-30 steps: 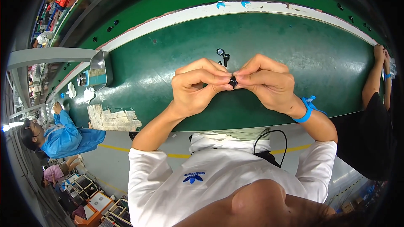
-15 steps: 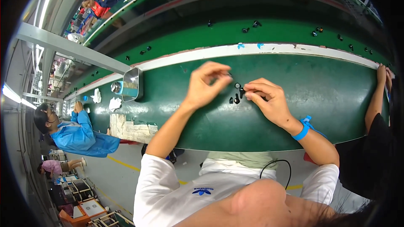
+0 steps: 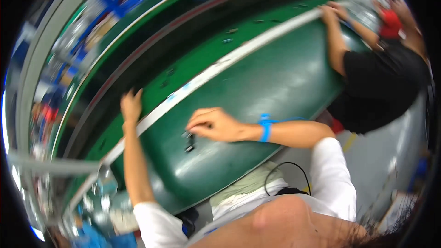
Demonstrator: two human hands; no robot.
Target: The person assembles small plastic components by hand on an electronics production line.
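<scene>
My left hand [image 3: 131,105] reaches past the white rail [image 3: 229,57] over the bright green belt. Its thumb and a finger stand apart, and no object shows between them, though motion blurs the view. Over the dark green tabletop [image 3: 257,87], my right hand [image 3: 216,125] has its fingertips pinched together, at a small black part whose shape is mostly hidden. Just below those fingertips lie a few small black parts [image 3: 189,148], close together and too blurred to tell their kind. A blue band [image 3: 264,127] with a cord circles my right wrist.
Several small dark parts [image 3: 171,71] lie scattered along the green belt [image 3: 197,57]. A person in black [image 3: 383,80] sits at the right, hands at the rail. At lower left stand a clear container [image 3: 106,181] and a grey metal bar [image 3: 55,163].
My left hand has moved from above the tabletop out across the rail to the belt. My right hand stays by the black parts. The whole view has turned toward the right.
</scene>
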